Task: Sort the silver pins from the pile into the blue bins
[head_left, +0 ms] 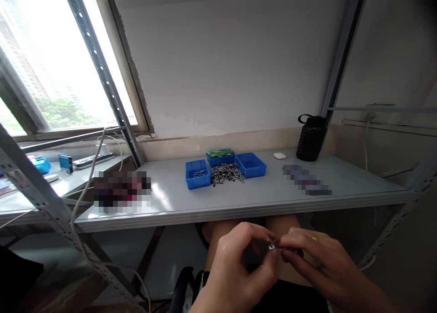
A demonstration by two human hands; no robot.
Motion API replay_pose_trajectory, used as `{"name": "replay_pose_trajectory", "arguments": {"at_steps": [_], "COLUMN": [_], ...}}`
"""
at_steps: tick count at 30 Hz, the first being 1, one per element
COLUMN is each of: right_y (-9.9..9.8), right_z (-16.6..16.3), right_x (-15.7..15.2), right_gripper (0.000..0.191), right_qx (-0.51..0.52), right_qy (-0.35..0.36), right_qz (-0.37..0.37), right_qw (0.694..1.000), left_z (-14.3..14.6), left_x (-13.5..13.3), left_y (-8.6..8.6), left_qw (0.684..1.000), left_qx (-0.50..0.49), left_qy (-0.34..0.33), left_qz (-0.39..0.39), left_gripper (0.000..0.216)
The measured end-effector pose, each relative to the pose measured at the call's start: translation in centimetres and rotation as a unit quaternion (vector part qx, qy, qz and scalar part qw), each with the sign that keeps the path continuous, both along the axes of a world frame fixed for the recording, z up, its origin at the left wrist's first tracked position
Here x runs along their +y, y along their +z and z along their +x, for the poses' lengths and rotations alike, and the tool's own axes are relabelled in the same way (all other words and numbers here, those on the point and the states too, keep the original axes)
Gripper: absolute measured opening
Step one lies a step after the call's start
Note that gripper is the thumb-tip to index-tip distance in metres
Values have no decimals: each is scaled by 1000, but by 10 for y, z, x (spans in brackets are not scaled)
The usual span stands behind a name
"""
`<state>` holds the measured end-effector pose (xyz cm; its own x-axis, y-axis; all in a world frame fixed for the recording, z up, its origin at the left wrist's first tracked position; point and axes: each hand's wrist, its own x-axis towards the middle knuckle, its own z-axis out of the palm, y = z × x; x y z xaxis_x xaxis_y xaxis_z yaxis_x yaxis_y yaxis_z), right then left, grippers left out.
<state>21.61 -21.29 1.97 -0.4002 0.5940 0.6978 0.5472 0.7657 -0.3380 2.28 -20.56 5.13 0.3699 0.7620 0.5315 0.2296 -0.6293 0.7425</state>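
Both my hands are low in front of me, below the table's front edge and over my lap. My left hand point(235, 267) and my right hand point(317, 263) meet fingertip to fingertip, each pinching a tiny silvery metal part point(271, 246) between them. On the grey table point(239, 203) lies a pile of small dark metal pins point(227, 172). Around it stand three blue trays: a left tray point(197, 173) with a few pins, a back tray point(220, 156) with green pieces, and a right tray point(251, 164).
A black jug point(310, 138) with a handle stands at the table's back right, with a small white object point(279, 156) beside it. A slanted metal shelf post point(102, 71) and a white cable point(85, 185) are on the left, before a window. Another desk point(51, 176) carries a power strip.
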Motion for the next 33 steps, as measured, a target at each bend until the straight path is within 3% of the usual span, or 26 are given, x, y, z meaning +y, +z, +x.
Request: {"name": "replay_pose_trajectory", "arguments": {"at_steps": [5, 8, 21, 25, 33], "right_y": [1, 1, -2, -4, -3], "right_z": [5, 7, -1, -4, 1], "right_x": [-4, -4, 3, 3, 0], "right_gripper": [19, 22, 13, 12, 27], "right_qx": [19, 7, -19, -24, 40], "right_qy": [-45, -26, 14, 29, -9], "right_qz": [38, 27, -15, 1, 63], "right_qw": [998, 999, 1000, 999, 997], "left_z": [1, 4, 1, -1, 0], "left_x": [1, 3, 4, 4, 1], "left_y": [-3, -6, -3, -1, -1], "left_qw": [995, 993, 999, 1000, 998], "left_qx": [89, 110, 40, 19, 43], "left_qy": [14, 9, 8, 2, 0], "left_qz": [-29, -32, 14, 6, -45], "left_gripper": [5, 5, 8, 8, 5]}}
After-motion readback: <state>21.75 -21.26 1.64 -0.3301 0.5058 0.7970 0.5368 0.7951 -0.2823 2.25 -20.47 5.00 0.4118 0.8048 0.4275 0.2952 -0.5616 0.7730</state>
